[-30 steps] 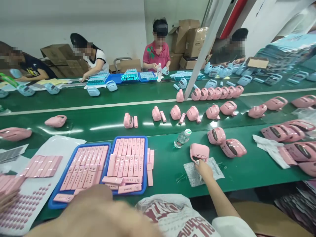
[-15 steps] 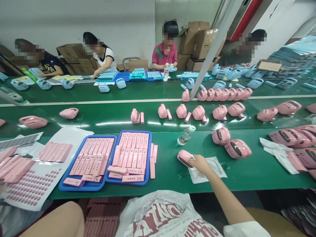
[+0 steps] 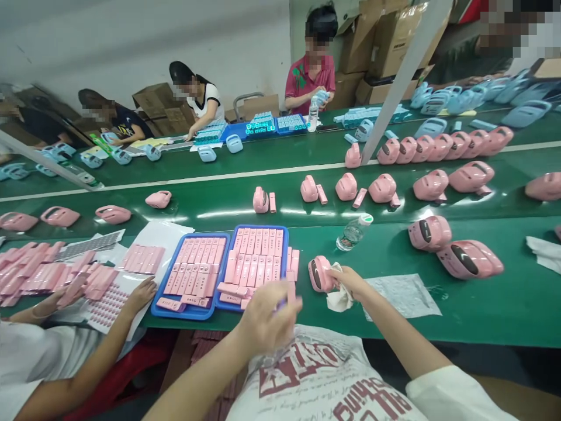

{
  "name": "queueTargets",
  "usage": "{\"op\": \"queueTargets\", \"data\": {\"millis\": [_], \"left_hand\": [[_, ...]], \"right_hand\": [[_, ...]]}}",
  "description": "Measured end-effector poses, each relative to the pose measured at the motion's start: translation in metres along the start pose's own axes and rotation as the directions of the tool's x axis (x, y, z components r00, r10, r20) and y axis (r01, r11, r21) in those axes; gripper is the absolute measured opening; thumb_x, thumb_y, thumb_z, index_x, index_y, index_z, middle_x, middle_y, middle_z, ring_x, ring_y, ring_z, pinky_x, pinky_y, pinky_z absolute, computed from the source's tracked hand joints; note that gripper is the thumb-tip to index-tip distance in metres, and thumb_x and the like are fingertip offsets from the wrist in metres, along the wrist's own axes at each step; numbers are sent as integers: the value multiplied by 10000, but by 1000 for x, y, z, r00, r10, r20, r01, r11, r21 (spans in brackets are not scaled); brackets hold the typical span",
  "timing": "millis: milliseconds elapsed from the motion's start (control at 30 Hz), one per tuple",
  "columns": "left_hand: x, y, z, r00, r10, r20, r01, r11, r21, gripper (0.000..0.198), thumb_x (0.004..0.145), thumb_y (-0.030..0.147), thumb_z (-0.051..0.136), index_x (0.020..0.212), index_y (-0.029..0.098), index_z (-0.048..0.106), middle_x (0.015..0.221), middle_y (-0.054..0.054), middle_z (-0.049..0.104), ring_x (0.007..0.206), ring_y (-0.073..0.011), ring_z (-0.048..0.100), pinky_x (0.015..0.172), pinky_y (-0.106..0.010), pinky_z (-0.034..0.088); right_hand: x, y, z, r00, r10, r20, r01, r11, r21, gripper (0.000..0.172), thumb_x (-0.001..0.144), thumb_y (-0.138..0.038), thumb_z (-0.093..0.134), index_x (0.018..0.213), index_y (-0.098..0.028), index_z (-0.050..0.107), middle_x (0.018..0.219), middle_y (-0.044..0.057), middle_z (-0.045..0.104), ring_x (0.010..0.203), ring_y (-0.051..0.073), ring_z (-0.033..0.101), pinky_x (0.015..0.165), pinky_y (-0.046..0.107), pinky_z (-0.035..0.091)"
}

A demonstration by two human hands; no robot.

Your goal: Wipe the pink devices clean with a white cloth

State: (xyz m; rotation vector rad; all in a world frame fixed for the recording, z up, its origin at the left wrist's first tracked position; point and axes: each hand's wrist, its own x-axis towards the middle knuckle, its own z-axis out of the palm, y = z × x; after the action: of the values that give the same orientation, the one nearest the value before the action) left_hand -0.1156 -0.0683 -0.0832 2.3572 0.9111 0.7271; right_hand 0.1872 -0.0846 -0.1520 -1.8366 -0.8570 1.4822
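Note:
My right hand is closed on a crumpled white cloth and the near end of a rounded pink plastic housing with a dark oval window. My left hand is slightly blurred, its fingers curled beside the right-hand blue tray. A pink bar shows at its fingertips, with a bit of purple between the fingers; the grip is partly hidden. Rows of pink bars with small round marks fill that tray. A clear plastic bag lies flat right of my right hand.
A water bottle stands behind the housing. Another blue tray holds more bars. At left, a co-worker's hands are over a sticker sheet. Pink housings stand at right; others line the green belt. Several people sit opposite.
My left hand has come into view beside the tray. My right hand has drawn the cloth and housing off the plastic bag, turning the housing more upright. The whole view has shifted and tilted.

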Motion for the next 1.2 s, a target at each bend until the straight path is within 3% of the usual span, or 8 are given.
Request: {"op": "queueTargets", "data": {"millis": [133,300,467,667,833,900,1067,1200], "left_hand": [[18,-15,74,986,-100,132,50,940,338,341,807,151,503,1139,135,578,1237,-199,537,1223,-336,469,979,-546,422],[-7,-63,95,956,-287,57,220,834,506,325,802,161,519,1120,130,580,1193,-183,549,1179,-320,503,935,-490,473],[-3,-53,110,964,-257,74,185,840,510,331,806,190,529,1131,152,577,1209,-159,547,1199,-316,480,959,-484,446],[32,-61,74,872,-475,-120,452,687,569,403,843,245,510,1218,98,529,1334,-214,444,1294,-344,368,1047,-481,330],[40,-94,25,502,-791,-350,835,338,435,557,833,226,521,1324,14,368,1309,-277,431,1262,-365,385,990,-474,354],[40,-106,16,412,-847,-336,882,277,382,472,804,210,550,1212,-13,462,1191,-295,515,1175,-387,463,920,-481,396],[39,-121,8,395,-880,-262,911,340,233,259,811,233,544,997,54,567,1095,-257,586,1107,-357,526,878,-423,413],[38,-116,0,430,-877,-215,896,444,-19,258,848,309,480,981,102,556,1050,-199,608,1013,-301,575,802,-365,437]], "right_hand": [[3,-5,0,999,-27,-36,24,996,-88,172,660,-324,524,574,-177,500,503,-9,503,494,118,447,504,236,349],[-5,-10,-2,977,-120,-176,64,953,-298,103,699,-254,554,735,-171,604,659,25,603,636,163,528,560,236,319],[-16,-21,6,960,-221,-171,139,909,-393,283,768,-314,529,1008,-204,629,830,60,667,764,216,581,635,273,361],[-20,-26,8,956,-285,-67,259,931,-259,467,692,-349,594,1125,-175,607,971,64,693,784,198,620,660,282,462],[-27,-27,-7,982,-190,-2,189,980,68,456,683,-402,549,1041,-149,673,1244,108,599,890,230,629,665,287,494],[-30,-30,-13,983,-183,-11,183,983,0,473,731,-433,502,1095,-178,664,1252,93,595,966,249,620,740,305,489],[-31,-34,-35,960,-142,-240,45,927,-371,471,771,-479,512,1152,-233,643,859,95,702,860,313,639,749,398,466],[-28,-35,-72,879,-202,-432,261,962,81,459,660,-495,624,975,-165,668,803,90,665,773,263,634,635,358,507]]}}
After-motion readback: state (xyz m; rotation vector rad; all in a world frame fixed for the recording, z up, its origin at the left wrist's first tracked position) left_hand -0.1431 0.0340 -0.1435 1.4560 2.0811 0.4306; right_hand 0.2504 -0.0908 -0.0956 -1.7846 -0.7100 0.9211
